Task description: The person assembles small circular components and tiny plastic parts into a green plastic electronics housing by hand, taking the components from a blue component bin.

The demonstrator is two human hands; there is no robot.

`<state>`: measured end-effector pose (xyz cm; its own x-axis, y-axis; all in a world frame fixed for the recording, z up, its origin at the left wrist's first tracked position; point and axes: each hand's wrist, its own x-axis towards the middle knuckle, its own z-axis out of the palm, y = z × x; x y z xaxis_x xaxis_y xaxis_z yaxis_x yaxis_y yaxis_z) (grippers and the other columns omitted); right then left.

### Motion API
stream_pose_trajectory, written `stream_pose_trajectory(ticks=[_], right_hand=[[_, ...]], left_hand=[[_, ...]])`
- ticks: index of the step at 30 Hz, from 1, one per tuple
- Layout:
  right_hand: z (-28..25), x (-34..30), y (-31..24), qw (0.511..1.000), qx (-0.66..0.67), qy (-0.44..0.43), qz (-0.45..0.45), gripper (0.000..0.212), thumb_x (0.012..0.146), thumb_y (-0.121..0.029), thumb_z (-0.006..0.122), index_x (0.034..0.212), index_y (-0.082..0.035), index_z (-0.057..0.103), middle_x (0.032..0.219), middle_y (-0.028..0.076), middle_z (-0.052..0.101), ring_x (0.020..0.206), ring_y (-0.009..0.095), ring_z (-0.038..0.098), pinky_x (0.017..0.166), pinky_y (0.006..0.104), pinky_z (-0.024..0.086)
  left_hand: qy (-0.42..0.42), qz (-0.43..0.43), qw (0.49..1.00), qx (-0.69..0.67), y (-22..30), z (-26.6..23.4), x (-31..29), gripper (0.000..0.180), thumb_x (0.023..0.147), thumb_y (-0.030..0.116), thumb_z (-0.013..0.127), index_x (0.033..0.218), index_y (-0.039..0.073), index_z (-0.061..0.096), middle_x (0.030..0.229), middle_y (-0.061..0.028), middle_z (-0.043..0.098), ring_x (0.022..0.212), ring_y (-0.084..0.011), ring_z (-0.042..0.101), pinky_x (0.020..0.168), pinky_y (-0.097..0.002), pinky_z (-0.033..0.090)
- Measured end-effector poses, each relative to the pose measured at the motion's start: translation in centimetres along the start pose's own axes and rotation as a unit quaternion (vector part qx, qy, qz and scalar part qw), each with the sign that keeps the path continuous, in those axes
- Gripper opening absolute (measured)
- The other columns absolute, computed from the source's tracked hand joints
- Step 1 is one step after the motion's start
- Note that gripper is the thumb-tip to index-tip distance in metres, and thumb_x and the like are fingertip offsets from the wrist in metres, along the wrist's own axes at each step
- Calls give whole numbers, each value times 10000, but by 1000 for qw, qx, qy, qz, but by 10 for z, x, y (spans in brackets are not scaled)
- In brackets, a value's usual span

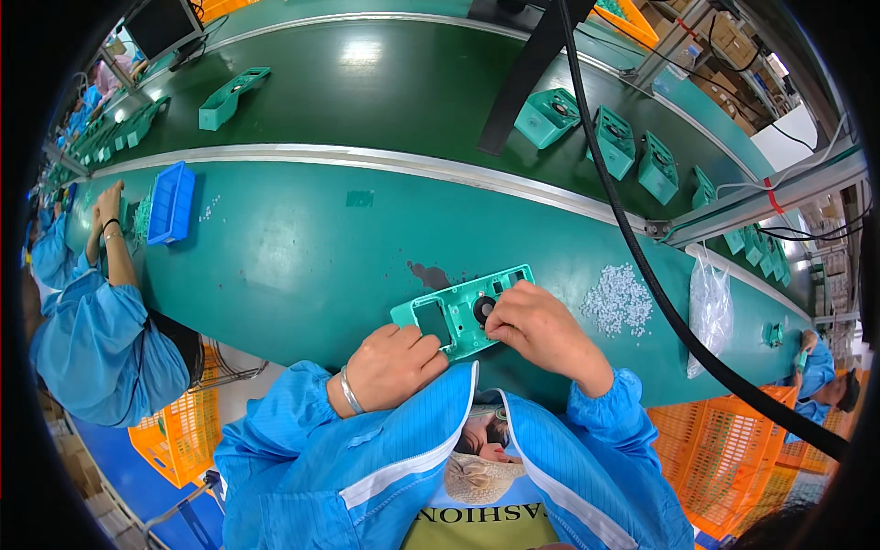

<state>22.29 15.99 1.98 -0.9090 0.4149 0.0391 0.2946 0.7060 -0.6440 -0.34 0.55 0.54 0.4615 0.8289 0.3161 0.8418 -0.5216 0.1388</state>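
A green plastic housing (pixel 455 314) lies on the bench in front of me, slightly tilted in line, with a large rectangular opening toward its left end. A round black part (pixel 482 311), like a small speaker, sits inside it to the right of that opening. My left hand (pixel 392 368) is curled over the housing's near left corner and grips it. My right hand (pixel 543 332) is closed, thumb and fingers pinched together right at the round part. Whatever the pinch holds is too small or hidden to make out.
Small whitish pieces (pixel 617 301) lie heaped to the right, beside a clear plastic bag (pixel 710 312). A black cable (pixel 632 215) hangs across the right side. More green housings (pixel 547 119) stand on the belt (pixel 385 101) beyond. At left are a blue bin (pixel 171 203) and a co-worker's sleeve (pixel 101 339).
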Motion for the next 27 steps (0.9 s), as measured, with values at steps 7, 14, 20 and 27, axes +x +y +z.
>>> stream_pose_trajectory(ticks=[7,14,20,27], right_hand=[[0,5,0,1000,1,14,-26,81,808,-95,787,862,-104,727,873,26,676,900,269,608,793,397,496],[0,6,1,999,28,19,-17,82,802,-91,795,861,-87,739,877,23,690,882,257,617,784,383,505],[-1,9,-2,1000,17,9,-20,66,807,-112,794,848,-94,745,871,16,696,876,252,623,769,381,511],[-6,17,-1,999,1,-39,23,47,843,-163,754,845,-117,764,860,4,701,912,248,640,807,402,511]], left_hand=[[-2,-4,1000,1,-1,-3,-2,101,788,223,640,857,154,616,805,-13,481,746,-179,550,609,-333,448],[-4,-1,1000,3,-2,-3,-3,109,783,224,647,867,161,618,808,-9,476,745,-173,545,615,-327,448],[-7,-4,1000,1,-2,-3,-3,109,789,223,646,874,159,623,808,-11,477,748,-176,548,619,-331,455],[-8,-4,1000,-3,-4,-3,-1,116,792,219,645,888,156,625,811,-14,483,750,-181,552,618,-336,460]])
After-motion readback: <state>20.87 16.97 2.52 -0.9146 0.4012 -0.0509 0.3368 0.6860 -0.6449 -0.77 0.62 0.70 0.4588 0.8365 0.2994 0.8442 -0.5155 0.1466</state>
